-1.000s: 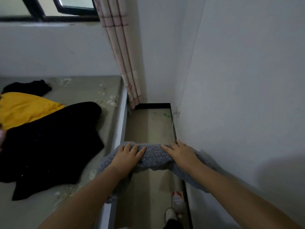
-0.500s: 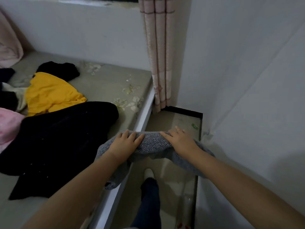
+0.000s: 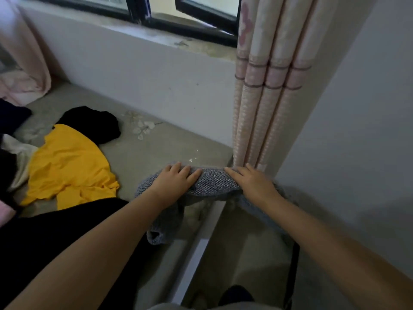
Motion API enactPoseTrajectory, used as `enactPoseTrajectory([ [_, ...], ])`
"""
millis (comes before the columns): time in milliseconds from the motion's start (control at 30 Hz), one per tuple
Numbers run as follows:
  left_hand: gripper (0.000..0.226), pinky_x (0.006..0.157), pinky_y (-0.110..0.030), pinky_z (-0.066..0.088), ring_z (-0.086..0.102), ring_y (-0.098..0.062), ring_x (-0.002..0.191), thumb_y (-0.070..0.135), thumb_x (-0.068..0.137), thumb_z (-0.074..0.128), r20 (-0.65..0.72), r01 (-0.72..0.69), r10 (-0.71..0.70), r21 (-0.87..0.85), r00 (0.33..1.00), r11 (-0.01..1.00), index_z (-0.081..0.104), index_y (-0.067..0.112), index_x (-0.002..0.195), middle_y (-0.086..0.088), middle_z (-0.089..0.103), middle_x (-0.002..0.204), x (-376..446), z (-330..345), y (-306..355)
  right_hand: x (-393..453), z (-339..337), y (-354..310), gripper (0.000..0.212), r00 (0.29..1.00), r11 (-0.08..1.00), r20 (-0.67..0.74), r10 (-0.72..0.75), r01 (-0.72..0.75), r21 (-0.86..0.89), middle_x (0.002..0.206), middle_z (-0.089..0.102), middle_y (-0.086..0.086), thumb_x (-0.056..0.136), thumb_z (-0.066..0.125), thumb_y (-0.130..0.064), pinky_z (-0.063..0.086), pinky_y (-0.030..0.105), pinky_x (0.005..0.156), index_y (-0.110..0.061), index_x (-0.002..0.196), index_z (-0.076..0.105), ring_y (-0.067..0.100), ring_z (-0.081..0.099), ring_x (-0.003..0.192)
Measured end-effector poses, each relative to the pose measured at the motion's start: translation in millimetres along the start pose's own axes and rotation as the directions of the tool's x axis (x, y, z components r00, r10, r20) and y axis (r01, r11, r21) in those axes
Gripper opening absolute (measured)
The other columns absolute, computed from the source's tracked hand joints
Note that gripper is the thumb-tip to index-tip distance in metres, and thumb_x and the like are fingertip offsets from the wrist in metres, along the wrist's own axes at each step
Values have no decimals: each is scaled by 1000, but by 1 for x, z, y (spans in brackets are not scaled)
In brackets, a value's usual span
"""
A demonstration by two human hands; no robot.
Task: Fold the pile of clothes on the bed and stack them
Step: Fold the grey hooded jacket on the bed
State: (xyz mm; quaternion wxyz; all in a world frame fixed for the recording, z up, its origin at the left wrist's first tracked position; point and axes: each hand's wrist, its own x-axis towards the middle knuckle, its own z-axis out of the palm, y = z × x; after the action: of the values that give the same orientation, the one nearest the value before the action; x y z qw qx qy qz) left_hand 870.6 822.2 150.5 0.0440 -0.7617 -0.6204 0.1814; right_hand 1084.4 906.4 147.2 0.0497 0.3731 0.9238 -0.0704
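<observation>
— While we scan from the left, what do we meet first on the bed (image 3: 169, 151)?

— We meet a pink cloth (image 3: 20, 86) at the far left edge, then a yellow top (image 3: 67, 166) lying crumpled, with a small black garment (image 3: 93, 121) touching its far side. A large black garment (image 3: 55, 233) spreads nearest us, partly under our left forearm.

— And our hands?

— Our left hand (image 3: 172, 184) lies palm down on the grey knit (image 3: 212, 183), fingers spread over its top and curled over the far edge; we cannot tell where the thumb is. Our right hand (image 3: 252, 183) does the same just to the right, fingers long and close together.

— Where is the knit itself?

— We hold it up between both hands, above the bed's right edge. One end droops below our left wrist, the other trails under our right forearm.

— What do we see further right?

— We see a pink curtain (image 3: 266, 86) hanging just behind the right hand, below the window (image 3: 178, 14), then the plain wall (image 3: 357, 130).
</observation>
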Motion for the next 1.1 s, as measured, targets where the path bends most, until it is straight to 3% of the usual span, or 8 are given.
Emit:
enactPoseTrajectory([
  [200, 62, 104, -41, 31, 28, -30, 133, 18, 96, 36, 11, 86, -86, 38, 996, 996, 1, 13, 148, -11, 24, 148, 90, -15, -77, 120, -36, 39, 67, 998, 998, -29, -54, 55, 10, 133, 44, 8, 90, 40, -1, 39, 34, 86, -24, 147, 14, 25, 47, 116],
  [367, 70, 74, -31, 54, 64, -29, 95, 23, 64, 81, -85, 78, -69, 113, 994, 991, 55, 11, 127, -12, 65, 112, 139, -13, -145, 217, -42, 48, 62, 993, 991, 11, -117, 116, 64, 133, 46, 8, 92, 36, -6, 41, 35, 91, -27, 147, 17, 26, 50, 116],
  [567, 61, 109, -39, 23, 22, -28, 136, 18, 98, 31, 109, 50, -64, 132, 992, 990, -5, 17, 147, -10, 17, 151, 230, 12, -230, 306, -60, 60, 57, 997, 995, -45, -58, 62, 85, 134, 49, 5, 91, 35, -4, 40, 30, 92, -24, 144, 27, 24, 50, 117],
  [700, 65, 85, -40, 52, 57, -35, 108, 9, 75, 71, -217, -104, 135, 148, 967, 983, 46, 9, 134, -19, 56, 125, 267, -1, -265, 333, -66, 64, 63, 995, 995, -71, 71, -65, 78, 139, 44, 5, 90, 35, -1, 42, 33, 91, -24, 147, 19, 27, 47, 120],
  [767, 68, 84, -45, 52, 60, -38, 105, 10, 66, 79, -281, -134, 162, 114, 946, 984, 53, 9, 128, -18, 61, 119, 270, 11, -278, 336, -53, 51, 63, 986, 988, -91, 139, -132, 80, 147, 33, 9, 91, 39, -2, 40, 38, 96, -22, 147, 18, 32, 36, 131],
  [867, 67, 111, -42, 23, 29, -31, 136, 14, 90, 53, -123, -139, 154, 118, 980, 983, 17, 23, 146, -7, 34, 147, 266, 72, -287, 341, -2, 16, 64, 979, 989, -144, 142, -133, 69, 148, 29, 20, 85, 55, -3, 41, 48, 97, -12, 143, 30, 44, 31, 132],
  [933, 64, 115, -38, 5, 7, -23, 143, 14, 98, 34, 135, -161, 148, 86, 980, 983, -4, 28, 146, 1, 13, 155, 256, 128, -281, 343, 53, -10, 63, 988, 986, 96, 122, -132, 105, 154, 9, 17, 94, 44, -10, 23, 50, 110, -14, 148, 12, 41, 13, 140],
  [1100, 65, 115, -41, 4, 0, -20, 144, 9, 96, 37, 532, -8, 86, -147, 842, 989, 1, 29, 147, 4, 2, 156, 200, 256, -240, 334, 179, -56, 63, 812, 993, 583, -42, -28, 111, 156, -4, 6, 98, 37, -33, 0, 52, 113, -26, 148, -2, 28, -4, 143],
])
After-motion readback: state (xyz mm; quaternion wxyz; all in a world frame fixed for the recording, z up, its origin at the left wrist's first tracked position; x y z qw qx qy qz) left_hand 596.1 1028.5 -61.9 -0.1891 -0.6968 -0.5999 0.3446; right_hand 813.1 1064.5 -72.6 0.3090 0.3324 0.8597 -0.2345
